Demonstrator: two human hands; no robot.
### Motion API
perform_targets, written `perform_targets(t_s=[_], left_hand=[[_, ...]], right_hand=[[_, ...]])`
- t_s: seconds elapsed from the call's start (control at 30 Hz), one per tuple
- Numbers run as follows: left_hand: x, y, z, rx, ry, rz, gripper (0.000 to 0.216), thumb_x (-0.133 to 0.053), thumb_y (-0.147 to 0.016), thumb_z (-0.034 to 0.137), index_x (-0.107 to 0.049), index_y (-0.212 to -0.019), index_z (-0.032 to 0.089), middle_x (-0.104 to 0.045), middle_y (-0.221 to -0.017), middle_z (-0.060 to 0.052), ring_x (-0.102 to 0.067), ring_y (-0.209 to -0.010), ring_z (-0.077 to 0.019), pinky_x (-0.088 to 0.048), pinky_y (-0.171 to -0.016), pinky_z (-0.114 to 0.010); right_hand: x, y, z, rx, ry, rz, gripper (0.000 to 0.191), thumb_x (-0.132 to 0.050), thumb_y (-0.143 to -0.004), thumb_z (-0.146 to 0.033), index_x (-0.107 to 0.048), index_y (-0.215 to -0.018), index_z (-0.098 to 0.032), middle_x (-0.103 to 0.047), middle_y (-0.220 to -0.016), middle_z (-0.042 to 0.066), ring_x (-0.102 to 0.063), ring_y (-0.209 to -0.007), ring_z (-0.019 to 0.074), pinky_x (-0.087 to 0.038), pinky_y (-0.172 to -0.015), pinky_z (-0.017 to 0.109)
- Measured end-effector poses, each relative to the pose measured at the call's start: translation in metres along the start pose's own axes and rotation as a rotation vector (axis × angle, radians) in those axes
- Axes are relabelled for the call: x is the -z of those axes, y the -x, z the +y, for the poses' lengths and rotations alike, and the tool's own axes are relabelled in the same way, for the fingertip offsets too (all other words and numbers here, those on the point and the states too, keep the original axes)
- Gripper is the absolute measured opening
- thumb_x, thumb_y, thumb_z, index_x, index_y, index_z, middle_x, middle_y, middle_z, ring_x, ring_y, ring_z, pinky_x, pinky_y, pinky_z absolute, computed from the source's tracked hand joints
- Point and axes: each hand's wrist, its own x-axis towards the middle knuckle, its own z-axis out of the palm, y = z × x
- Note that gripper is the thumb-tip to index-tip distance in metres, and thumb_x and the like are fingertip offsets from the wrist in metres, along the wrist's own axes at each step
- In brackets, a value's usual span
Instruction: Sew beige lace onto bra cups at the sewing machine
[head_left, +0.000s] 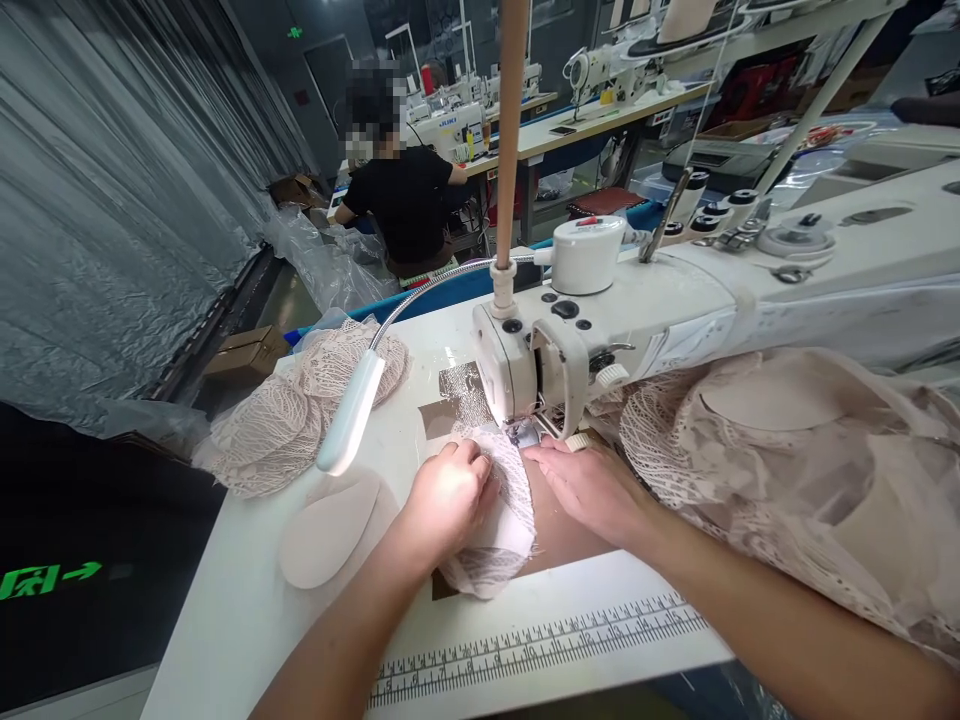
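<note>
A beige lace-covered fabric piece (pixel 517 500), oval and cup-like, lies under the head of a white sewing machine (pixel 502 350). My left hand (pixel 454 495) is closed on its left side, fingers curled into the fabric. On the other side, my right hand (pixel 585 485) rests low beside the presser foot (pixel 523 432), its fingers stretched toward the piece's edge. Whether those fingertips touch the lace I cannot tell. The needle point is too small to make out. Brown sheeting (pixel 562 520) covers the tabletop beneath the work.
Stacked lace pieces (pixel 262 430) and a smooth beige oval pad (pixel 330 535) lie at left. A lamp (pixel 352 410) on a bendy neck hangs above them. Heaped lace and mesh (pixel 787 430) fills the right side. A printed ruler (pixel 540 650) runs along the front; a person (pixel 401 200) sits beyond.
</note>
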Motion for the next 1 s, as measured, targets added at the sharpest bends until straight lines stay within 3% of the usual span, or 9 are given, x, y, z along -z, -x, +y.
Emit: perform_targets(t_s=[0.17,0.47,0.7,1.0], left_hand=[[-0.006,0.000,0.003,-0.065,0.111,0.063,0.023,-0.043,-0.089,0.023,-0.063,-0.095,0.013,-0.061,-0.095,-0.010,-0.055,-0.086,-0.0227,-0.049,-0.075,-0.036],[-0.014,-0.002,-0.004,-0.248,0.117,0.026,0.047,-0.043,-0.084,0.018,-0.050,-0.130,0.010,-0.049,-0.136,-0.009,-0.050,-0.096,-0.0254,-0.046,-0.083,-0.041],[-0.013,-0.003,-0.009,-0.262,0.079,0.003,0.058,-0.049,-0.075,0.017,-0.047,-0.133,0.011,-0.047,-0.138,-0.007,-0.048,-0.097,-0.0258,-0.043,-0.084,-0.041],[-0.013,-0.010,-0.012,-0.265,0.009,0.029,0.052,-0.047,-0.080,0.016,-0.048,-0.131,0.013,-0.049,-0.137,-0.006,-0.049,-0.098,-0.0249,-0.043,-0.082,-0.039]], right_hand=[[0.002,0.000,-0.001,-0.032,0.033,-0.042,0.033,-0.039,-0.086,-0.010,-0.070,-0.096,-0.019,-0.065,-0.077,0.005,-0.057,-0.067,0.0165,-0.039,-0.061,0.027],[0.005,0.002,-0.002,0.031,-0.053,-0.052,0.033,-0.037,-0.089,-0.012,-0.067,-0.100,-0.019,-0.064,-0.082,0.006,-0.055,-0.069,0.0163,-0.039,-0.063,0.027],[0.004,0.003,-0.005,0.051,-0.011,-0.130,0.027,-0.038,-0.088,-0.010,-0.065,-0.093,-0.016,-0.056,-0.076,0.003,-0.046,-0.062,0.0133,-0.030,-0.057,0.026],[-0.004,0.000,-0.004,0.045,0.062,-0.084,0.034,-0.042,-0.084,-0.007,-0.063,-0.108,-0.017,-0.061,-0.085,0.004,-0.049,-0.065,0.0143,-0.031,-0.057,0.027]])
